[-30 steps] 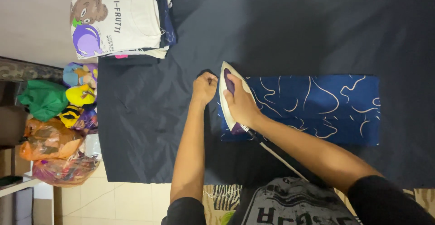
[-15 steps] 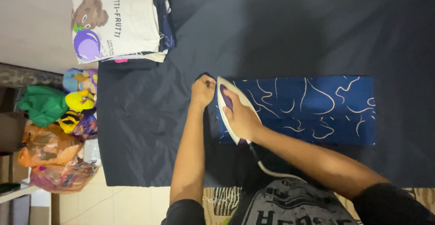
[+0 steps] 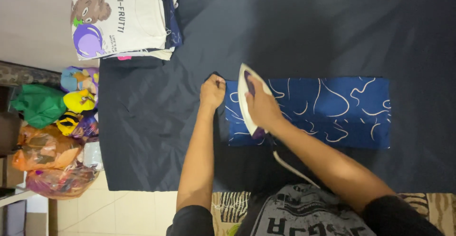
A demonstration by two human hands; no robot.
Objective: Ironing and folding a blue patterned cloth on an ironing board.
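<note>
The right hand is closed around the handle of a white clothes iron; the fingers wrap the handle fully, and the iron's soleplate rests on the near end of a folded blue cloth with a pale squiggle pattern. A pale cord runs from the heel of the iron back toward the person's body.

The left hand sits just beside the iron, to the left of the right-hand fingers. Its fingers are curled shut, pinching the corner edge of the patterned cloth against the surface beneath.

The patterned cloth extends away from the right-hand fingers to the right, lying flat. It rests on a large dark navy sheet that covers the work surface on all sides of both hands.

Well beyond the left-hand fingers, at the far left corner of the sheet, lies a stack of folded garments, the top one white with a cartoon print. Left of the sheet, off its edge, a heap of coloured soft toys and bags sits on the floor.
</note>
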